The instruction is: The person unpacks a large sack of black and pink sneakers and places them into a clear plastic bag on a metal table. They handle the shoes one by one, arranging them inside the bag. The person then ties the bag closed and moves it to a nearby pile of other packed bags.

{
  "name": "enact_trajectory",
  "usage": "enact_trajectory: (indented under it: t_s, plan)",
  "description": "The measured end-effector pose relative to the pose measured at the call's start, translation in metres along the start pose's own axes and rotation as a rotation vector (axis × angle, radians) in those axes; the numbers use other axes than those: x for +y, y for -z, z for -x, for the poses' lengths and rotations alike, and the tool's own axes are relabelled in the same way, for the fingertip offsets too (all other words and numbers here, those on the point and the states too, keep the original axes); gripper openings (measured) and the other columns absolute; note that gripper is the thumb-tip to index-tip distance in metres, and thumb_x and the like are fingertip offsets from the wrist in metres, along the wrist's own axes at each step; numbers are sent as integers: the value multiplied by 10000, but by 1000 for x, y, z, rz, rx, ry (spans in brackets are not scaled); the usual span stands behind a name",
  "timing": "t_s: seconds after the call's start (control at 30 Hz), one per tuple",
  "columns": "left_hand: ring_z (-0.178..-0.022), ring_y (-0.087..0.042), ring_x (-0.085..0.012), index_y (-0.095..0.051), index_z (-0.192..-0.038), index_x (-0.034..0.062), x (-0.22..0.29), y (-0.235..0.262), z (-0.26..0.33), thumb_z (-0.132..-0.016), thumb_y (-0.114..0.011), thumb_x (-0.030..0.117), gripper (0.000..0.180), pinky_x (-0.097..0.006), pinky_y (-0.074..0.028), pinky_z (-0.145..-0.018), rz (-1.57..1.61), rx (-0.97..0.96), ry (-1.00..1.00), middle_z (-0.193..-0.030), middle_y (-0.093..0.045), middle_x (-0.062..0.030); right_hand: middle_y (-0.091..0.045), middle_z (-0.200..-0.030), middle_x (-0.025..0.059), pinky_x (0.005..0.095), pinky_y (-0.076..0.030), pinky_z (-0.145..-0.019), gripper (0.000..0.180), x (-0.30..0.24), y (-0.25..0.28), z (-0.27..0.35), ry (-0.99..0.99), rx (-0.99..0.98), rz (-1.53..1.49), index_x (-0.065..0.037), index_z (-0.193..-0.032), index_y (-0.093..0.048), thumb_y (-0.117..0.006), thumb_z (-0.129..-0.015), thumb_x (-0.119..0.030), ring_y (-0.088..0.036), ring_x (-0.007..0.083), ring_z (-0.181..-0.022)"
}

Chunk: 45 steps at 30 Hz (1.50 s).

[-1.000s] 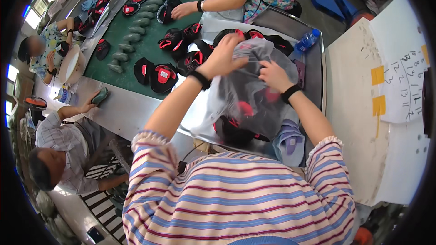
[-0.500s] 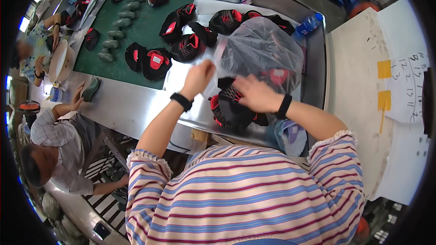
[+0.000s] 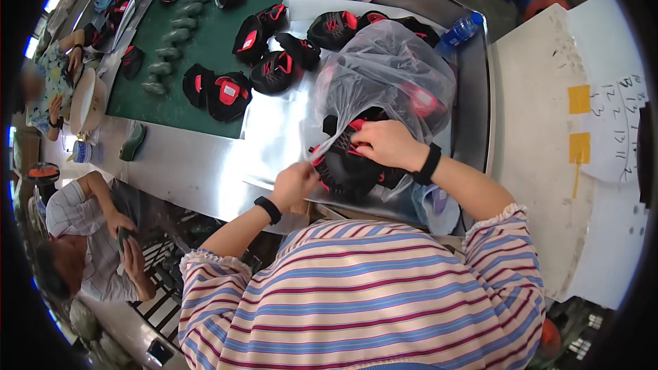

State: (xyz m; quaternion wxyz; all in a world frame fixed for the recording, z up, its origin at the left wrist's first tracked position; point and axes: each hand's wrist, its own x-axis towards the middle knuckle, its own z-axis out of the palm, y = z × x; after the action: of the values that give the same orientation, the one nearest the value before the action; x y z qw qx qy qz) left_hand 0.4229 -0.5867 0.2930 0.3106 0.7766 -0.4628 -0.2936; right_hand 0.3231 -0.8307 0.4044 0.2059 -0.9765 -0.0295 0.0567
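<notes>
My left hand (image 3: 296,183) is closed on the gathered edge of a clear plastic bag (image 3: 384,62), drawing it taut toward the lower left. The bag covers several black and red shoe uppers on the metal table. At the bag's near side lie more uppers, and the fingers of my right hand (image 3: 387,145) are curled onto a black shoe upper (image 3: 346,164) with red lacing there. Its fingertips are partly hidden against the red part. Left of the bag, another laced shoe upper (image 3: 272,72) rests on a white sheet.
A green mat (image 3: 226,34) carries several shoe uppers and a row of grey-green shoe lasts (image 3: 179,34). A blue-capped bottle (image 3: 462,29) stands by the tray's far right corner. Co-workers sit at the left; one holds a green last (image 3: 123,240). A cream board (image 3: 534,130) is on the right.
My left hand has come down and pulled the bag edge toward me over the uppers. My right hand's fingers have curled in. The co-worker's arm at the top has withdrawn; a pale green basin shows there.
</notes>
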Motion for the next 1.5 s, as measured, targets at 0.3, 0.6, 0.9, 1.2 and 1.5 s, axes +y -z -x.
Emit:
enact_trajectory:
  t_s: [0.3, 0.6, 0.9, 1.2, 1.5]
  plan:
    - [-1014, -500, -210, -412, -1273, 72, -21, -11, -19, -846, -480, 519, 621, -344, -425, -833, 1032, -334, 754, -1121, -529, -91, -400, -1184, 297, 411, -435, -861, 802, 27, -44, -11, -178, -337, -178, -122, -1269, -401, -701, -633, -508, -521, 438, -980]
    - [-839, -499, -130, -542, -1104, 128, 10, -31, -49, -770, -404, 717, 691, -278, -411, -650, 830, -644, 572, -911, -546, -32, -598, -935, 174, 357, -453, -772, 817, -9, 12, 34, -593, -722, -301, -37, -1225, -365, -702, -654, -513, -584, 287, -944]
    - [-1048, -531, -198, -427, -1266, 123, 16, -63, -58, -847, -471, 544, 595, -359, -425, -904, 1311, -684, 399, -1193, -522, -69, -475, -1241, 119, 312, -383, -960, 742, 21, -20, 85, -488, -394, -1322, -12, -1295, -362, -733, -654, -45, -490, 167, -1092]
    - [-1207, -418, -256, -240, -1381, 104, 59, 58, -25, -592, -289, 871, 1102, -443, -356, -979, 1341, -592, 17, -1314, -422, -110, -602, -971, 77, 368, -421, -826, 609, -37, 42, 26, 138, 89, -336, -127, -1116, -566, -721, -528, -85, -549, 277, -942]
    - [-1041, -554, -243, -455, -1197, 101, 19, 61, 37, -872, -326, 589, 601, -404, -508, -818, 1665, 8, 168, -1162, -543, -100, -605, -892, 81, 366, -432, -749, 456, -68, 50, -16, 124, 307, -236, -101, -988, -577, -715, -554, -120, -567, 285, -854]
